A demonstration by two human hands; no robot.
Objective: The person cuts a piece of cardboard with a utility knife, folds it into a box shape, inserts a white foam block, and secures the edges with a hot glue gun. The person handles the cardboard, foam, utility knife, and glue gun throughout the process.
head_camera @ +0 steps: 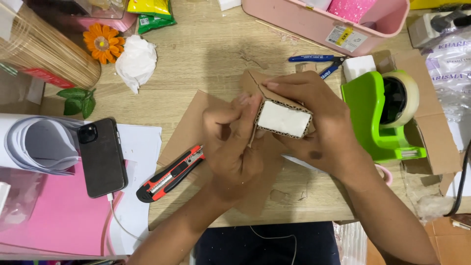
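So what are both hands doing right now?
Left hand: closed on the cardboard-wrapped white block.
Right hand: closed on the same block.

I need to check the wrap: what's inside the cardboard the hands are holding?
A white foam block fills the corrugated cardboard wrap; only its end face shows. The left hand and right hand cover the rest, so its length stays hidden.

corrugated cardboard strip [260, 88] | brown, folded around a white foam block [283, 119] | block's end face exposed, facing camera | held above the surface, mid-frame, tilted
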